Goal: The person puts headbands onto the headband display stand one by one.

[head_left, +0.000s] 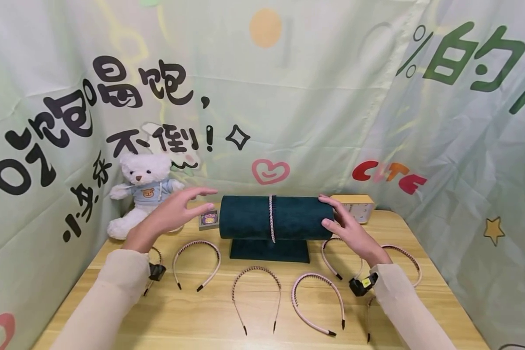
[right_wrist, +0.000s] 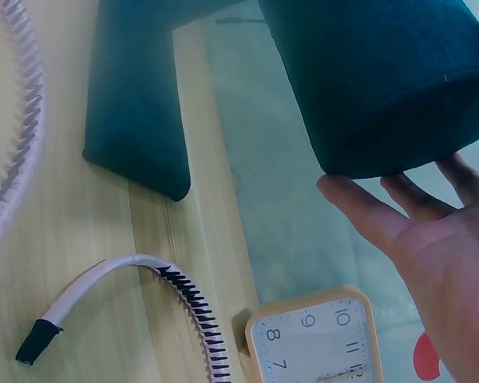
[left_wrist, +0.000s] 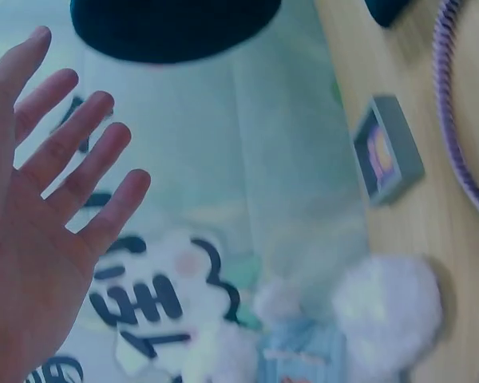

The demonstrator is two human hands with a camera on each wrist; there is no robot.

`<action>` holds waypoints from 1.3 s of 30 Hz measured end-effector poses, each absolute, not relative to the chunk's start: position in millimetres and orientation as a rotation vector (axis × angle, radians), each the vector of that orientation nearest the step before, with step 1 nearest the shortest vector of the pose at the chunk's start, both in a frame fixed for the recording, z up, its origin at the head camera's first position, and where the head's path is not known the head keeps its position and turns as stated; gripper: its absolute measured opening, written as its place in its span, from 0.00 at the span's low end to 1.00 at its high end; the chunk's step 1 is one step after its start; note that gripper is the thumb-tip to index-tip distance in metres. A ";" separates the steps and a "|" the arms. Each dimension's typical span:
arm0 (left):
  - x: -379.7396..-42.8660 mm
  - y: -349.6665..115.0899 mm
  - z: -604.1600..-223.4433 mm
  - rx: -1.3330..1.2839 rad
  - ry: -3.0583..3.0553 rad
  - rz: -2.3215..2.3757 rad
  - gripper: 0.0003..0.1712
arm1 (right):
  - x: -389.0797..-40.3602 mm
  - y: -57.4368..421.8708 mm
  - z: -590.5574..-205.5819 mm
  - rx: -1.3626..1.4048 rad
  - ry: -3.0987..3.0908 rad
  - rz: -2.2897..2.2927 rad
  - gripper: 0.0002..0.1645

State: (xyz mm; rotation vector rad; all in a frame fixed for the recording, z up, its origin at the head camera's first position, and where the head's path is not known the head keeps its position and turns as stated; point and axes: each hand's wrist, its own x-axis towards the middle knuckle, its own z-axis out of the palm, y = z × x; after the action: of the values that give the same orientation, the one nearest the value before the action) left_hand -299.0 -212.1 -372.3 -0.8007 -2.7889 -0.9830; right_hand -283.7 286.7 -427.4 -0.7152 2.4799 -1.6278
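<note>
A dark green velvet display roll (head_left: 245, 218) lies level on its stand (head_left: 269, 250), with one slim beaded headband (head_left: 271, 218) around its middle. My right hand (head_left: 350, 231) touches the roll's right end, fingertips at its edge in the right wrist view. My left hand (head_left: 179, 209) is raised off the roll's left end, fingers spread and holding nothing in the left wrist view. Several headbands lie on the table in front, among them a middle one (head_left: 256, 270), a left one (head_left: 197, 243) and a pink one (head_left: 317, 277).
A white teddy bear (head_left: 144, 194) sits at the back left. Beside the roll stands a small grey box (head_left: 208, 219). A yellow-framed clock (head_left: 363, 209) is behind my right hand. Printed cloth (head_left: 323, 121) hangs around the wooden table (head_left: 192, 316).
</note>
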 end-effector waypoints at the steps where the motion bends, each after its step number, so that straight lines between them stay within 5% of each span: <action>1: -298.0 -218.3 -374.5 -0.792 -2.789 -0.982 0.28 | -283.7 286.9 -427.7 -0.713 2.480 -1.628 0.38; 39: -224.2 -384.4 -484.0 -0.430 -2.758 -0.962 0.18 | -283.9 286.3 -427.4 -0.710 2.491 -1.620 0.38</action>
State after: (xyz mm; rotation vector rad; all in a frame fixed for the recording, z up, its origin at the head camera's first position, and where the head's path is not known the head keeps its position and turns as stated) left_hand -224.2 -384.4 -484.0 -0.4300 -2.7584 -0.9621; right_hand -283.9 286.3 -427.4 -0.7101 2.4910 -1.6201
